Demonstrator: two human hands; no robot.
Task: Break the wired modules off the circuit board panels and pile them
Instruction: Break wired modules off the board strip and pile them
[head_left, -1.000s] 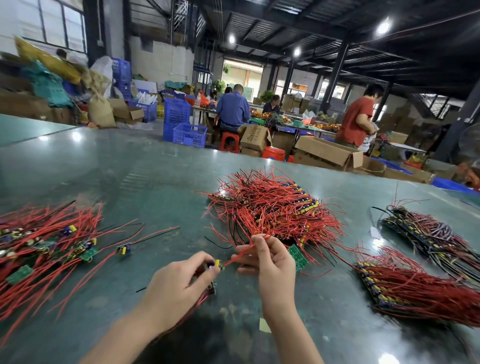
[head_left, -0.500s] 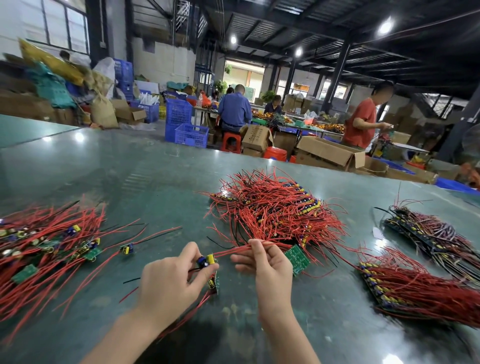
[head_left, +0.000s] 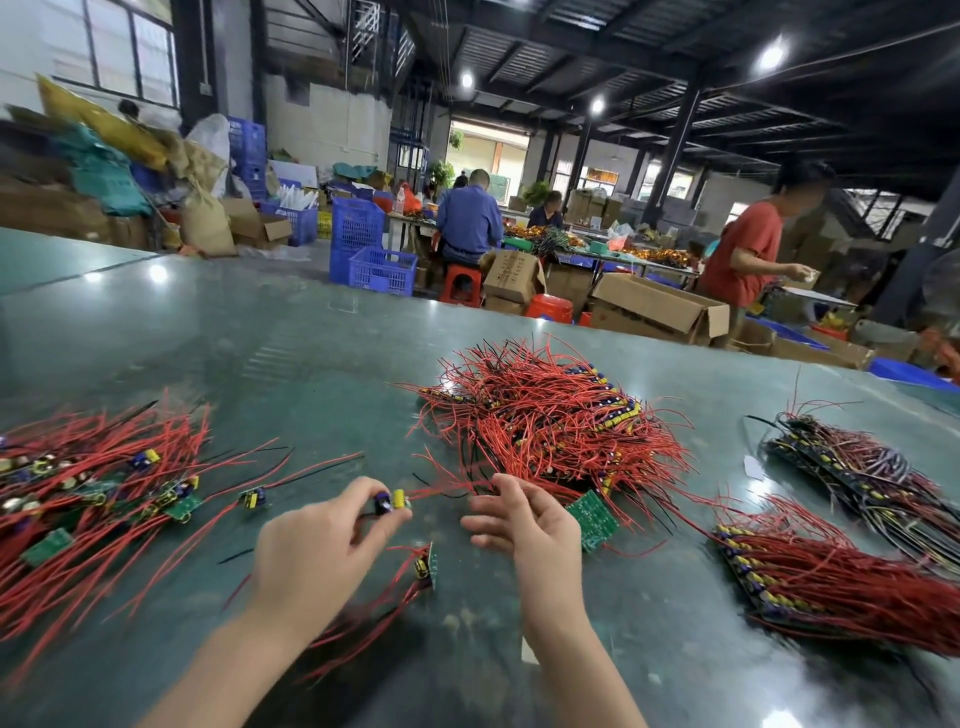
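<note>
My left hand (head_left: 317, 551) pinches a module (head_left: 390, 503) between thumb and fingertips, above the worktop (head_left: 291, 353); my right hand (head_left: 524, 525) sits just beside it, fingers spread and loose, holding nothing. A narrow gap separates the two hands. The module's red wire trails right, across that gap and towards the heap (head_left: 545, 415).

Room to move: the stretch of worktop beyond my hands and left of the heap is bare, running up to the far edge. Close in it is tighter. To my left lies the pile (head_left: 93, 483) of freed modules, wires fanned towards me, with one stray module (head_left: 254, 497) between pile and left hand. Below the left hand a further module (head_left: 427, 564) stands on edge, its wires running back under my forearm. To the right lie two stacks of unbroken panels, one near (head_left: 810, 577) and one further back (head_left: 857, 467), both well apart from my right hand.

Both forearms reach in from the bottom edge, left wrist turned so the back of the hand faces me, right hand with the palm turned left.

The held module shows a dark blue part and a yellow one side by side (its board is hidden by my fingers). A green board (head_left: 592, 519) pokes out of the heap just right of my right hand.
</note>
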